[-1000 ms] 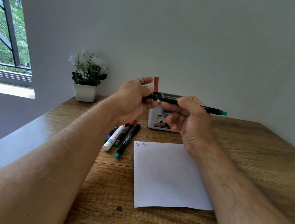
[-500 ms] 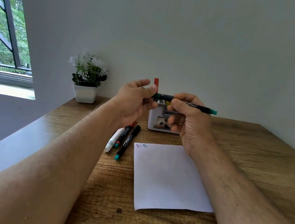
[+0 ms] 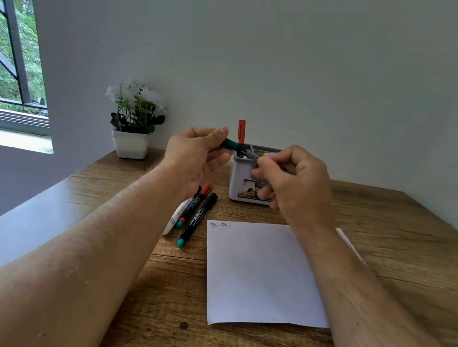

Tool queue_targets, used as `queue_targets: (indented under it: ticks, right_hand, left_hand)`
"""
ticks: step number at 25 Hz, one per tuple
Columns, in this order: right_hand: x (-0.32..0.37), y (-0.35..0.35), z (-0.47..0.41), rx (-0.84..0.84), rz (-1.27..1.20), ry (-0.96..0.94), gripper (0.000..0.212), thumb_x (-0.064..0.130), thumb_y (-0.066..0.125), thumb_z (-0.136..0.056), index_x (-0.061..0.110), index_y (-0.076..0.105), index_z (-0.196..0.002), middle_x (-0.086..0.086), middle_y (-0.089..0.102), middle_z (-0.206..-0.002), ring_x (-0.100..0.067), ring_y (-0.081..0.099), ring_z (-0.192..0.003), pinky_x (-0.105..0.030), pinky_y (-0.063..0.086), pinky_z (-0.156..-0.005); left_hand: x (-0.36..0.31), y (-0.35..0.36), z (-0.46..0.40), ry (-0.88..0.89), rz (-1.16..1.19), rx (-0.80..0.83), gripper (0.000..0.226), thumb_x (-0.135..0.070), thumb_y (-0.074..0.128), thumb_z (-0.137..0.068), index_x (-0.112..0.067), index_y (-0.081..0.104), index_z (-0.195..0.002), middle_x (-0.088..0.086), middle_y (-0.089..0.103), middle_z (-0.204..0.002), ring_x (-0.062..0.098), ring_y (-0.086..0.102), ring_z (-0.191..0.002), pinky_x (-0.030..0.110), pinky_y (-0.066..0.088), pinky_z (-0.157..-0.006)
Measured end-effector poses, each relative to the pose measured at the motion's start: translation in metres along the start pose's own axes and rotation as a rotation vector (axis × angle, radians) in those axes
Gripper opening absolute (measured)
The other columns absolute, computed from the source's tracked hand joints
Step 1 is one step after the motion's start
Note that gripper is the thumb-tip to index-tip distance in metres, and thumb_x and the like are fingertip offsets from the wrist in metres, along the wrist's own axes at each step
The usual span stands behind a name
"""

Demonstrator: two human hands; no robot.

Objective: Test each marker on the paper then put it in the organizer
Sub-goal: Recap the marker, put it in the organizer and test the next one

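Observation:
My left hand (image 3: 194, 155) pinches a green marker cap (image 3: 230, 144) between thumb and fingertips. Just to its right, my right hand (image 3: 296, 182) grips the marker's body, and only the bare tip (image 3: 251, 155) shows past the blurred fingers. Both hands hover in front of the white organizer (image 3: 236, 184), where a red marker (image 3: 240, 131) stands upright. The white paper (image 3: 262, 271) lies below them on the table with two small scribbles (image 3: 220, 225) at its top left corner. Left of the paper lie a red-capped marker (image 3: 196, 202), a black marker with a teal end (image 3: 198, 220) and a white marker (image 3: 174, 220).
A white pot with white flowers (image 3: 130, 143) stands at the back left of the wooden table (image 3: 394, 233), against the wall. A barred window (image 3: 0, 41) is at the far left. The table's left edge runs diagonally under my left forearm.
The marker was held level between both hands with its teal end sticking out to the right. Now the cap is off in my left hand and the body is hidden in my right.

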State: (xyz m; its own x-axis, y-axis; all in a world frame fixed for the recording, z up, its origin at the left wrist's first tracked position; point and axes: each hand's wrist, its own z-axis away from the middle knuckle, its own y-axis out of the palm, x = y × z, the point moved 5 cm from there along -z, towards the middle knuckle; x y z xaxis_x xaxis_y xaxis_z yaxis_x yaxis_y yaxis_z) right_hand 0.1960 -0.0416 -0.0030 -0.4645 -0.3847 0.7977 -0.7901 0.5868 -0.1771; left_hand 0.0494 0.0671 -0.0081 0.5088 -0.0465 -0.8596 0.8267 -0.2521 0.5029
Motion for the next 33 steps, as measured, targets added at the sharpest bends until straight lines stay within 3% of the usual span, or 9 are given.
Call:
queue_targets:
  ticks: [3,10,13,16,19,25,30,33]
  right_hand:
    - [0.003,0.007,0.005,0.041,0.276,-0.178,0.008,0.022,0.073,-0.087,0.021,0.066,-0.082,0.013,0.067,-0.071,0.003,0.062,-0.062,-0.01,0.046,-0.055]
    - [-0.002,0.012,0.005,0.104,0.378,-0.191,0.017,0.026,0.065,-0.092,0.024,0.057,-0.078,0.01,0.061,-0.065,-0.001,0.056,-0.056,-0.014,0.042,-0.05]
    - [-0.002,0.01,0.003,0.039,0.358,-0.168,0.014,0.028,0.064,-0.093,0.021,0.059,-0.082,0.011,0.06,-0.066,0.0,0.056,-0.056,-0.017,0.046,-0.049]
    - [-0.003,0.011,0.002,0.03,0.367,-0.167,0.013,0.03,0.063,-0.094,0.02,0.061,-0.086,0.008,0.065,-0.072,-0.005,0.064,-0.064,-0.029,0.057,-0.057]
    - [-0.007,0.01,0.002,0.067,0.381,-0.14,0.011,0.029,0.063,-0.094,0.023,0.06,-0.085,0.007,0.068,-0.076,-0.008,0.067,-0.067,-0.034,0.06,-0.06]
    - [-0.021,-0.009,-0.005,-0.133,0.573,0.078,0.023,0.027,0.047,-0.099,0.017,0.066,-0.092,0.002,0.067,-0.088,-0.007,0.058,-0.072,-0.017,0.033,-0.048]
    - [-0.035,-0.013,-0.005,-0.059,0.678,0.266,0.016,0.024,0.05,-0.096,0.013,0.061,-0.096,0.0,0.059,-0.084,-0.007,0.049,-0.063,-0.018,0.029,-0.047]
    - [-0.039,-0.008,-0.003,-0.014,0.664,0.309,0.006,0.024,0.056,-0.093,0.017,0.055,-0.092,-0.001,0.062,-0.086,-0.011,0.054,-0.071,-0.02,0.036,-0.052]
  left_hand:
    - [0.001,-0.005,-0.004,0.012,-0.005,-0.01,0.014,-0.011,0.072,-0.087,-0.01,0.06,-0.094,0.011,0.072,-0.088,0.016,0.071,-0.071,0.024,0.06,-0.06]
    - [0.01,0.001,-0.001,-0.015,0.015,0.011,0.014,-0.008,0.067,-0.09,-0.009,0.061,-0.102,0.014,0.071,-0.098,0.016,0.072,-0.075,0.023,0.058,-0.059]
    - [0.012,0.014,0.006,0.011,0.065,0.049,0.032,0.001,0.065,-0.09,-0.012,0.054,-0.117,0.017,0.07,-0.103,0.019,0.075,-0.078,0.026,0.059,-0.063]
    - [0.018,0.024,0.008,0.048,-0.099,0.065,0.052,0.002,0.067,-0.088,-0.022,0.043,-0.128,0.015,0.069,-0.107,0.024,0.074,-0.089,0.036,0.062,-0.073]
    - [0.019,0.027,0.011,0.094,-0.197,0.054,0.056,-0.001,0.066,-0.09,-0.024,0.04,-0.133,0.011,0.065,-0.111,0.025,0.073,-0.092,0.041,0.062,-0.073]
    - [-0.003,0.038,0.026,0.427,-0.368,0.053,0.061,-0.001,0.072,-0.085,-0.026,0.04,-0.13,0.01,0.067,-0.105,0.016,0.074,-0.084,0.035,0.062,-0.065]
    - [-0.031,0.075,0.027,0.717,-0.419,0.051,0.06,-0.004,0.075,-0.083,-0.029,0.039,-0.124,0.002,0.065,-0.096,0.014,0.073,-0.078,0.03,0.062,-0.067]
    - [-0.028,0.098,0.011,0.771,-0.499,0.077,0.059,-0.005,0.075,-0.083,-0.028,0.038,-0.123,-0.001,0.063,-0.094,0.011,0.071,-0.078,0.032,0.062,-0.071]
